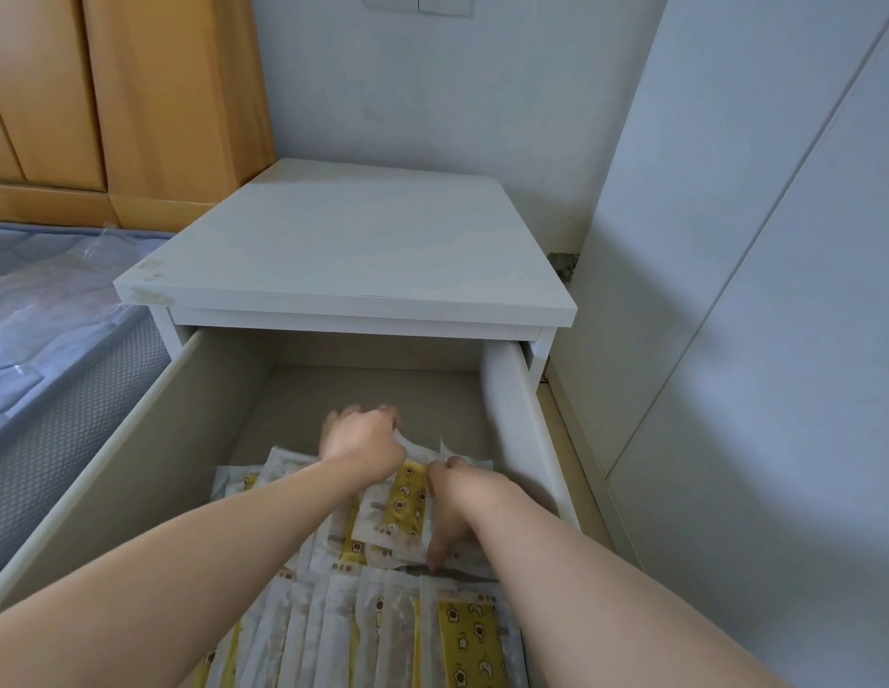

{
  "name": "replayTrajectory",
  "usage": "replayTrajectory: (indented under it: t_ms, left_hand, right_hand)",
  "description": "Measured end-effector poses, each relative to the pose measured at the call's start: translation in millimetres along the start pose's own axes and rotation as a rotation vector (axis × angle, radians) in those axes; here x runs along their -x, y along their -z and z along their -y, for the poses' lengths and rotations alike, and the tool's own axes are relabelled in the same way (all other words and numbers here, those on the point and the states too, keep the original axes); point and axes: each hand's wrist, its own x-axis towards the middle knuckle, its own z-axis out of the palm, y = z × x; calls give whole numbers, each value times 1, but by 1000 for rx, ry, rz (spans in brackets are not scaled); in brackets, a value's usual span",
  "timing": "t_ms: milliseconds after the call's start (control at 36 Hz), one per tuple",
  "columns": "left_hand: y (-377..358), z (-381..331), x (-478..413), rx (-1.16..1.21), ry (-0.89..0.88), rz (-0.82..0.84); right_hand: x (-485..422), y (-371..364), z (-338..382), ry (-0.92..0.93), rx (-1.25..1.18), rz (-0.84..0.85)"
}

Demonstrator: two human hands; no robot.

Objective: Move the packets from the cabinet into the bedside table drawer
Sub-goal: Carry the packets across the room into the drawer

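Left hand [363, 439] is curling over the far edge of the packet bundle [400, 508], right hand [459, 494] pinching its near side, inside the drawer [194, 419]; more packets [363, 633] are lying under the wrists; uneven release is probably risking the bundle fanning apart.

Packets [402, 508] glossy plastic; drawer [134, 469] matt laminate; wardrobe [109, 91] smooth wood.

In the open drawer [209, 389], left hand [363, 439] and right hand [459, 499] on yellow-patterned packets [402, 508]

Your open drawer [134, 439] juts from under the bedside table [343, 250], with packets [402, 508] lying inside. A mattress [45, 310] lies left of it, a cabinet [780, 340] right, the wall [432, 91] behind.
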Motion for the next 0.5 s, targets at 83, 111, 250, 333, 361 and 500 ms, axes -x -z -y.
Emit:
replayTrajectory:
  t_ms: [83, 111, 250, 333, 361, 500]
  left_hand:
    - [4, -3, 5, 314, 163, 130]
    - [3, -3, 6, 410, 220, 185]
    - [3, -5, 17, 660, 310, 446]
    - [4, -4, 18, 483, 230, 420]
    - [5, -3, 17, 387, 208, 377]
    - [6, 6, 20, 198, 252, 266]
  right_hand:
    - [-1, 0, 0, -11, -8, 6]
    - [-1, 0, 0, -12, -8, 4]
    - [1, 0, -1, -4, -11, -3]
    - [1, 2, -1, 1, -13, 3]
    - [1, 2, 0, 2, -14, 6]
    - [1, 2, 0, 0, -30, 4]
